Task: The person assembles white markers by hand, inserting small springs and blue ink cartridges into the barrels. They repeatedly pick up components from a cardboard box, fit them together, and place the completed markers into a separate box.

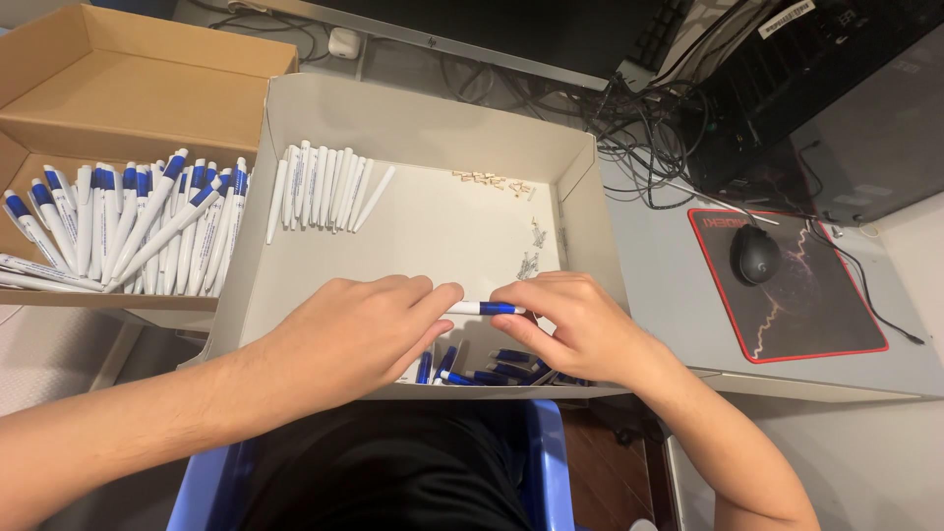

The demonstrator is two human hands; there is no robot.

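We pinch a blue-and-white pen (482, 308) between left hand (359, 329) and right hand (570, 320); pressing crookedly, its halves could slip into the white tray (413, 108).

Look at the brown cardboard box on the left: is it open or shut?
Open. The brown cardboard box has its flaps folded back, and the blue-and-white pens piled inside are in plain view.

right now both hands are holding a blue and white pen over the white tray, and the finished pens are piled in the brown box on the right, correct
Not quite. In the head view the brown box with the finished pens sits on the left, not the right. The rest holds: left hand and right hand hold a blue and white pen over the white tray.
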